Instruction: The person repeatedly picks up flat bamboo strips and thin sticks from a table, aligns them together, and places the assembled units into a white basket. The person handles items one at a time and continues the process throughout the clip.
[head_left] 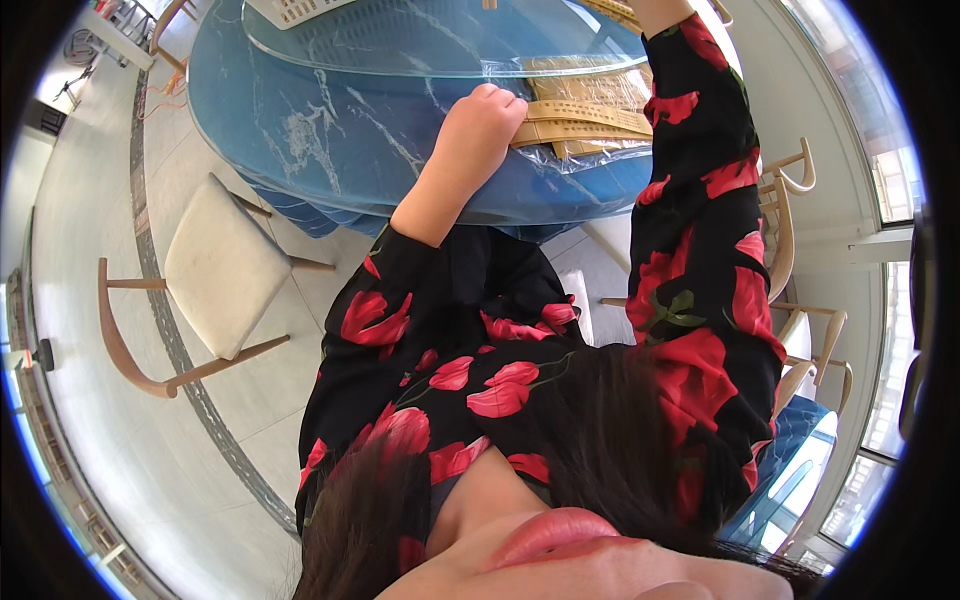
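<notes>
The table (330, 130) top looks like glossy blue stone with white marble veining, smooth under a clear plastic film. Above it sits a smooth, transparent glass disc (420, 40). The tan strips (585, 115) at the left hand (480, 125) look matt, like thin wood or card, wrapped in crinkled clear plastic. The chair (200, 290) has a smooth pale wooden frame and a matt cream cloth seat. The sleeves (700, 230) are soft matt printed cloth. The floor (90, 330) is polished, pale tile.

my sleeves: black fabric, large red flower print with small green leaves | left sleeve (370, 300): ends below the elbow, forearm bare | right sleeve (700, 200): long, covers the arm up to the frame's top edge | left hand (480, 130): bare, no rings visible
</notes>
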